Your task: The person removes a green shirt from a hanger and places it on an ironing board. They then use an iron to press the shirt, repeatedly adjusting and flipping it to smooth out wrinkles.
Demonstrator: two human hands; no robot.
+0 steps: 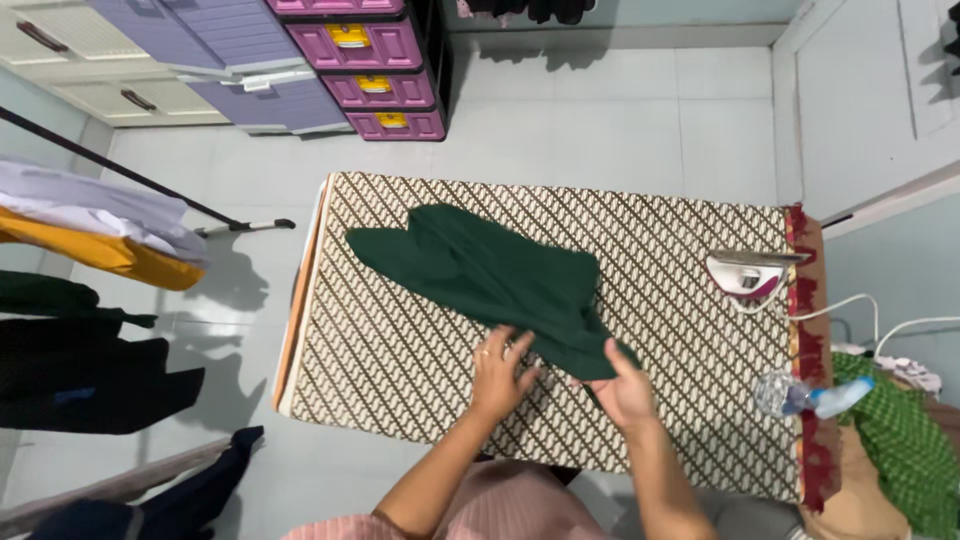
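Your patterned surface (400, 340) carried a dark green cloth (490, 280), an iron (745, 272) and a plastic bottle (810, 395).

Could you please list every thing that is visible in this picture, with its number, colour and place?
green garment: one, dark green, spread on the ironing table
ironing table: one, brown and cream patterned cover, centre of the floor
iron: one, white and pink, standing at the right end of the table
water bottle: one, clear with blue cap, lying at the right edge
green patterned cloth: one, green, right of the table
drawer units: several, purple, pink and cream, against the far wall
hanging clothes: several, white, yellow, dark, on a rack at left
left hand: one, on the garment's near edge
right hand: one, in a grip on the garment's corner
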